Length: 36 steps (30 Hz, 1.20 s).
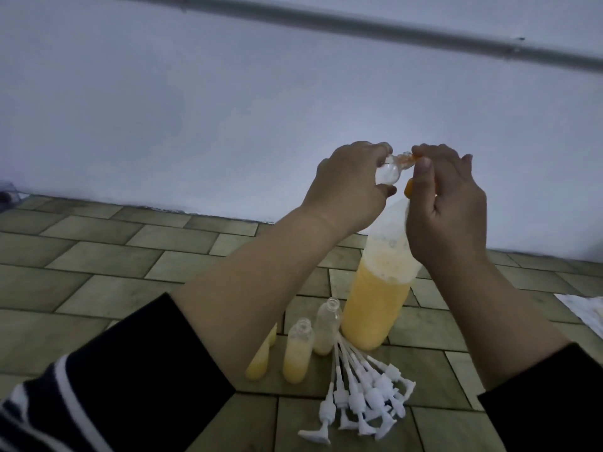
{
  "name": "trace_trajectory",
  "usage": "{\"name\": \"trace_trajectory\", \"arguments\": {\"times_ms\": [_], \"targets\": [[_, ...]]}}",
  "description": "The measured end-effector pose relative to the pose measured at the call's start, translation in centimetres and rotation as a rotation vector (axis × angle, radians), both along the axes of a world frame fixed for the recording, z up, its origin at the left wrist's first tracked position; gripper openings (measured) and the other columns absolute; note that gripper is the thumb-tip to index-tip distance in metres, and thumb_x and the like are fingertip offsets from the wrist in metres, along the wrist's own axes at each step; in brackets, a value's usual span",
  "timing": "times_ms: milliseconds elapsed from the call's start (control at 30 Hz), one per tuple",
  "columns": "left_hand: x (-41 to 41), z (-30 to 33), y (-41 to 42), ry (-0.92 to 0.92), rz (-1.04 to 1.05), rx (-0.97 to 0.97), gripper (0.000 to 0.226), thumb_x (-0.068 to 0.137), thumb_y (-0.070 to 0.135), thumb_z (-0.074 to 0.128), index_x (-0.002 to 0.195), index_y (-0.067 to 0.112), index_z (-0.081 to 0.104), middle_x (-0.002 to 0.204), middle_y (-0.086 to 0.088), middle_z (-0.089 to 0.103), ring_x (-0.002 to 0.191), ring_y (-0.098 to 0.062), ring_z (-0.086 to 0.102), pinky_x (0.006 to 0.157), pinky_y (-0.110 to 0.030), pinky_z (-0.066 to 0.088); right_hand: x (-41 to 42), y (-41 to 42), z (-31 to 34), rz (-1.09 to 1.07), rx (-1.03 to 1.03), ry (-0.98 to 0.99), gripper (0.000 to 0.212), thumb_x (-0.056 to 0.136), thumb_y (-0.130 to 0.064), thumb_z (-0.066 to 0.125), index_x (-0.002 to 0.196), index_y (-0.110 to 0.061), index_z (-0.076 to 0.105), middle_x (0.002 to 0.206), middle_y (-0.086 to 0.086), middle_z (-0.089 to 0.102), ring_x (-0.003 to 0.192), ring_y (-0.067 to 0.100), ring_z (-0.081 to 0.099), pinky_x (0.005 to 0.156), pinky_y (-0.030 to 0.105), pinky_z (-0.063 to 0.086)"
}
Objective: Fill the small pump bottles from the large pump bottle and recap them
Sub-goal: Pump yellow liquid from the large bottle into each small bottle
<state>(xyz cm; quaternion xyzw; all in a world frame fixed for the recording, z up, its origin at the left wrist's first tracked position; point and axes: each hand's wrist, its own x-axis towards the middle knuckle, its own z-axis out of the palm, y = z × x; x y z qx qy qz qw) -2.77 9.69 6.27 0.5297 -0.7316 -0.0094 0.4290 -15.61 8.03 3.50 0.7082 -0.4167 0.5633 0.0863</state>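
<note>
From my head camera, I am filling: my left hand (346,187) grips a small clear bottle (161,172) tipped on its side, its mouth against the orange nozzle (408,188) of the large bottle (375,301), which stands on the tiled floor (130,256). My right hand (447,203) curls round the pump head, ready to press, I judge. Next I need a steady downward press while the mouth stays on the spout. Below, three part-filled small bottles (297,350) stand uncapped beside a heap of white pump caps (362,396). My right palm hides the pump head itself, and my forearm covers part of the leftmost bottle.
</note>
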Motion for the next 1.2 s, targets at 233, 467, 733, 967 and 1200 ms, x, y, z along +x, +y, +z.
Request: {"name": "trace_trajectory", "arguments": {"times_ms": [233, 467, 733, 967, 1200], "targets": [[-0.3, -0.2, -0.2, 0.043, -0.02, -0.03, 0.037, 0.083, 0.024, 0.068, 0.118, 0.016, 0.059, 0.109, 0.001, 0.063, 0.099, -0.021, 0.056, 0.091, -0.041, 0.045, -0.1, -0.2, -0.3, -0.019, -0.067, -0.004, 0.05, 0.098, -0.036, 0.026, 0.116, -0.002, 0.058, 0.115, 0.009, 0.061, 0.115, 0.026, 0.054, 0.111, 0.013, 0.008], [-0.1, 0.3, -0.2, 0.007, -0.005, -0.001, 0.039, 0.084, 0.026, 0.068, 0.12, 0.018, 0.058, 0.111, 0.002, 0.063, 0.099, -0.02, 0.056, 0.091, -0.038, 0.045, -0.3, 0.0, 0.4, -0.024, -0.037, 0.029, 0.056, 0.097, -0.039, 0.021, 0.115, -0.005, 0.061, 0.118, 0.007, 0.061, 0.117, 0.021, 0.053, 0.113, 0.017, 0.008], [-0.4, -0.9, -0.1, 0.082, -0.026, -0.033, 0.039, 0.082, 0.027, 0.071, 0.118, 0.017, 0.061, 0.109, 0.002, 0.065, 0.097, -0.017, 0.058, 0.086, -0.028, 0.046, 0.0, -0.1, -1.0, -0.029, -0.068, 0.01, 0.049, 0.099, -0.035, 0.027, 0.116, -0.002, 0.059, 0.117, 0.01, 0.06, 0.114, 0.025, 0.053, 0.108, 0.011, 0.014], [0.0, 0.6, 0.1, 0.047, -0.006, -0.049, 0.04, 0.082, 0.027, 0.07, 0.12, 0.018, 0.06, 0.11, 0.002, 0.064, 0.097, -0.017, 0.056, 0.086, -0.028, 0.044, -0.5, 0.2, 0.9, -0.017, -0.066, 0.022, 0.058, 0.097, -0.043, 0.021, 0.111, -0.005, 0.062, 0.114, 0.007, 0.063, 0.113, 0.017, 0.052, 0.114, 0.023, 0.013], [-0.5, -0.9, -0.3, 0.065, -0.006, -0.04, 0.037, 0.081, 0.029, 0.071, 0.115, 0.016, 0.062, 0.106, 0.0, 0.066, 0.095, -0.019, 0.059, 0.086, -0.032, 0.048, 0.0, -0.3, -0.9, -0.058, -0.045, 0.028, 0.054, 0.098, -0.039, 0.024, 0.116, -0.003, 0.06, 0.119, 0.008, 0.061, 0.116, 0.022, 0.054, 0.114, 0.019, 0.009]]}}
